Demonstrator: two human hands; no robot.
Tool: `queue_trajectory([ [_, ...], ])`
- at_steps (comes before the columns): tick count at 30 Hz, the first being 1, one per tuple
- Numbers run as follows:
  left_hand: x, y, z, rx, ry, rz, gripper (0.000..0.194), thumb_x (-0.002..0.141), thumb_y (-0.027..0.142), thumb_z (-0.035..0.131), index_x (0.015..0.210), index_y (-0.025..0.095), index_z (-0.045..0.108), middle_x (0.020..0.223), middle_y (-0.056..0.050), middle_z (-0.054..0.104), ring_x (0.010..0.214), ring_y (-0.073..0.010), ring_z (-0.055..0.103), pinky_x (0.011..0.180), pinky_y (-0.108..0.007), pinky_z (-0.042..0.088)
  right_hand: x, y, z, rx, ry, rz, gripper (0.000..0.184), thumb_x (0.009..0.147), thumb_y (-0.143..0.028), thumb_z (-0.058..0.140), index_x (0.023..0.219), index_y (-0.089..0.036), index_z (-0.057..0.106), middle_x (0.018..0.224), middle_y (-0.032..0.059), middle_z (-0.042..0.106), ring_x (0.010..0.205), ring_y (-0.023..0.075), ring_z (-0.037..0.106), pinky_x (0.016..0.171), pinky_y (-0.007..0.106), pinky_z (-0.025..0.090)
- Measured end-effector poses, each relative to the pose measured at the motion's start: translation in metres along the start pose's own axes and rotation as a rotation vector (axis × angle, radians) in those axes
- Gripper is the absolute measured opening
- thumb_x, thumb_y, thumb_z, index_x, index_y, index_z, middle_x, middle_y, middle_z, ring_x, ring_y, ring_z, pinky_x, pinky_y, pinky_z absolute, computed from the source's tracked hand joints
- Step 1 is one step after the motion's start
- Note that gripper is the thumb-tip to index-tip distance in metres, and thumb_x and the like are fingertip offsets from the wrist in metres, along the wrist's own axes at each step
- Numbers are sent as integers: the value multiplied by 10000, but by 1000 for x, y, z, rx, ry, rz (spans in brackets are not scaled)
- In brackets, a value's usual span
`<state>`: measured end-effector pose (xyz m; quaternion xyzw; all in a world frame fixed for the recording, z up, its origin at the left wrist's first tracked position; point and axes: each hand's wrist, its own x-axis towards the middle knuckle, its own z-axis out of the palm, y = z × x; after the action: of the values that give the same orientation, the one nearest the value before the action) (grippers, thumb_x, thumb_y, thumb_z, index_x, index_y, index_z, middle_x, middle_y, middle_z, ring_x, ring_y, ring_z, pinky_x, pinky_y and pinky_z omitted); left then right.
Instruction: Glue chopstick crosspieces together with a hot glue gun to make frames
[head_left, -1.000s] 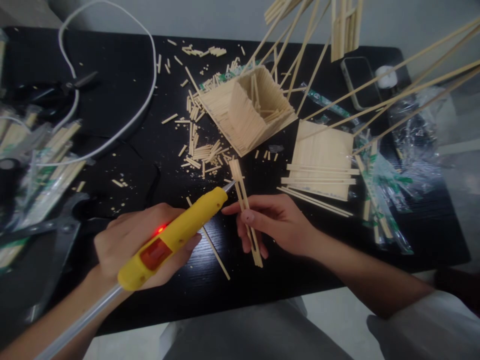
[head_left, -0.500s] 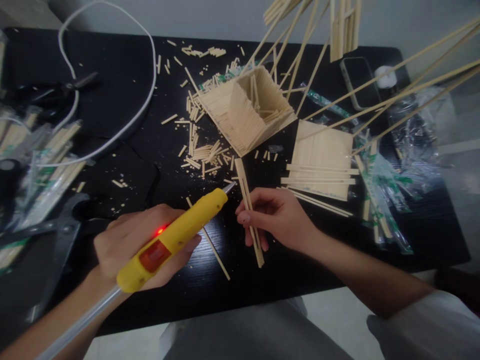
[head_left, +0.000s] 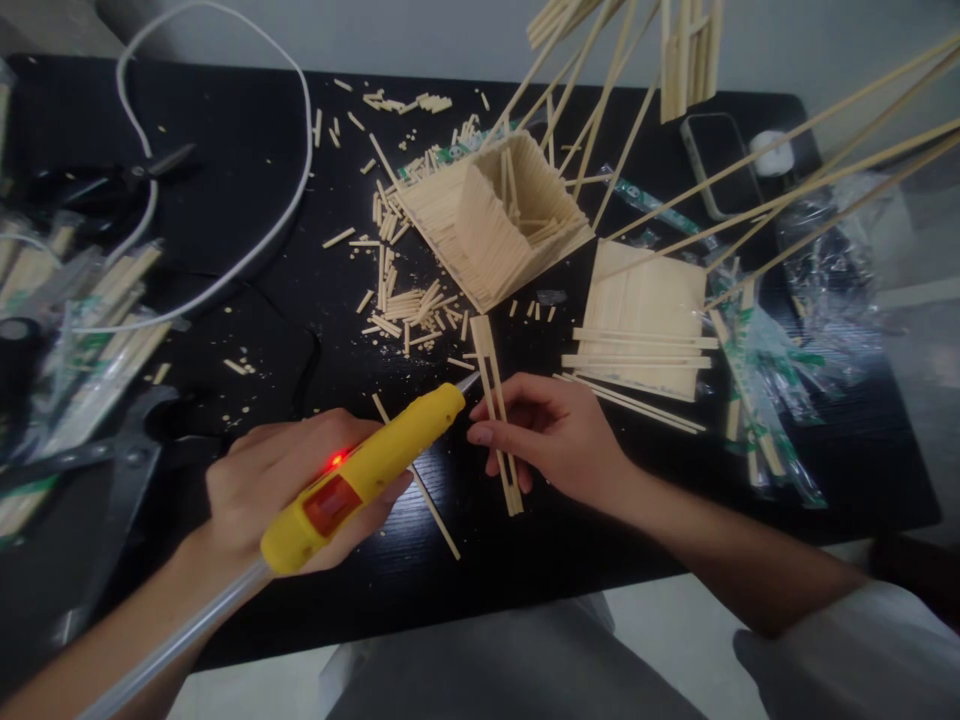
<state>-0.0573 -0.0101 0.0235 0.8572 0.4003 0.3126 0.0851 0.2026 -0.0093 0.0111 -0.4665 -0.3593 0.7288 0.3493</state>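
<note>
My left hand (head_left: 296,470) is closed around a yellow hot glue gun (head_left: 367,475), with a red light lit and a clear glue stick (head_left: 180,635) running out of its rear. The gun's metal tip is at the left edge of a narrow piece of joined chopsticks (head_left: 493,385), around its middle. Between thumb and fingers, my right hand (head_left: 555,425) pinches that piece, which has a slot along its length. A single loose chopstick (head_left: 435,510) lies on the table, partly hidden behind the gun. Beyond the hands stands an open box built of sticks (head_left: 491,235) on a flat stick base.
Cut stick bits (head_left: 412,305) litter the black table (head_left: 360,590). At right lie a flat stick panel (head_left: 645,300), plastic wrappers (head_left: 772,390) and a phone (head_left: 720,165). Pliers (head_left: 135,455), wrapped chopsticks (head_left: 112,350) and a white cable (head_left: 306,130) occupy the left. Long sticks (head_left: 810,190) cross above.
My left hand has moved the glue gun right and slightly up, bringing its tip to the chopstick piece. My right hand has shifted that piece slightly up and to the left.
</note>
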Motion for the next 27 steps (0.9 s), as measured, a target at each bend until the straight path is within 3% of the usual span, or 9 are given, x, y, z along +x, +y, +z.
queue_trajectory([
  [12,3,2,1,-45,8,19,76,969,295,658,1002,229,640,684,58,664,468,-98,604,469,-237,475,-3,5,0,-185,-11,-182,232,836,-341,930,962,-170,835,746,-6,738,530,101,694,395,144,533],
  [27,4,5,0,7,-3,-3,82,1023,317,587,990,247,614,667,58,652,465,-98,594,459,-247,482,-4,6,-1,-215,-41,-227,151,911,-281,863,1013,-172,839,767,-7,749,523,71,674,422,123,523],
])
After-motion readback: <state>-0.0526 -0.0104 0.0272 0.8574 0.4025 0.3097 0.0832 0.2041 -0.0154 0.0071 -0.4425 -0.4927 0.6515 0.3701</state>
